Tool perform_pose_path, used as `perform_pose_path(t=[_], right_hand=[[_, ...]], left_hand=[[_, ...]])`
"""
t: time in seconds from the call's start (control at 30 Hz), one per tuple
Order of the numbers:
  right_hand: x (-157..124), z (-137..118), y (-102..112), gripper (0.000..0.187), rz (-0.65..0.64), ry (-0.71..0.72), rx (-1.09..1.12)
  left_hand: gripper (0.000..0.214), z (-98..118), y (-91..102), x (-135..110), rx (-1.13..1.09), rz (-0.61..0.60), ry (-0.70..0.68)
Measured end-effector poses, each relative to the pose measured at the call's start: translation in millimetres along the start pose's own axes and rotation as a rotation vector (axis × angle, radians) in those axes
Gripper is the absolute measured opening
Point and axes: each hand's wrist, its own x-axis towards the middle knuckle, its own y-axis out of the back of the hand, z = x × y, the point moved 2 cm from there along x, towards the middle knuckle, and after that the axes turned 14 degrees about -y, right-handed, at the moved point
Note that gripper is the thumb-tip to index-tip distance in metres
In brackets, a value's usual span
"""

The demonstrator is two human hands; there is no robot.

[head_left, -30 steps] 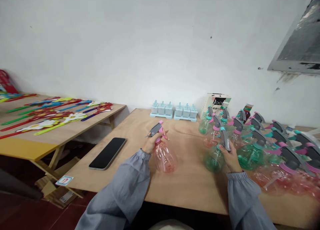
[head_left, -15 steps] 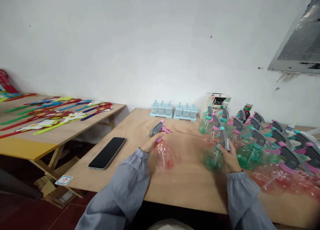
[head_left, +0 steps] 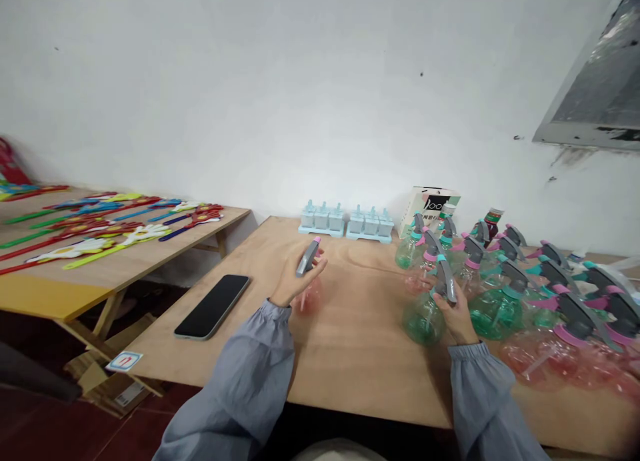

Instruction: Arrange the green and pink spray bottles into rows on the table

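My left hand (head_left: 295,274) is closed around the neck of a pink spray bottle (head_left: 309,297), just below its grey trigger head with pink trim. The hand covers much of this bottle. On the right, my right hand (head_left: 457,311) grips the neck of a green spray bottle (head_left: 423,319) with a grey head and teal collar. Its green base seems to rest on the table (head_left: 360,354), at the left edge of a group of several more pink and green spray bottles (head_left: 500,307).
Two light-blue popsicle mould sets (head_left: 321,221) stand at the wall, beside a printed box (head_left: 429,204) and a dark bottle (head_left: 493,224). A black phone (head_left: 213,307) lies at left. Another table (head_left: 100,281) holds several colourful hand-shaped clappers (head_left: 145,234).
My left hand has turned the pink spray bottle, so its head now points toward me and its body sits further left, behind the hand. The right hand has barely moved.
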Motion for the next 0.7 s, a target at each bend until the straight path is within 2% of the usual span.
perform_pose_path(t=[0.13, 0.23, 0.33, 0.43, 0.5, 0.6, 0.7], right_hand=[[-2.5, -2.5, -2.3, 0.041, 0.038, -0.014, 0.003], [-5.4, -1.6, -4.0, 0.041, 0.037, -0.042, -0.004], [-7.3, 5.2, -6.2, 0.044, 0.05, -0.099, 0.004], [-9.8, 13.8, -14.7, 0.047, 0.043, -0.117, 0.03], [-13.8, 19.6, -25.1, 0.048, 0.035, -0.082, 0.034], [-23.8, 31.0, -45.2, 0.058, 0.028, -0.031, -0.025], [-34.1, 45.2, -66.9, 0.079, -0.13, -0.089, -0.093]], left_hand=[[0.035, -18.7, 4.4, -7.4, 0.205, 0.106, 0.004], [0.046, -33.4, 5.8, -27.5, 0.43, 0.147, -0.018], [0.068, -45.4, 9.0, -51.2, 0.596, 0.105, -0.006], [0.07, -54.8, 17.6, -60.1, 0.662, 0.042, 0.036], [0.066, -62.3, 25.5, -51.4, 0.689, -0.009, 0.089], [0.07, -78.8, 36.0, -18.5, 0.739, -0.086, 0.182], [0.071, -98.7, 40.4, 23.1, 0.778, -0.141, 0.275]])
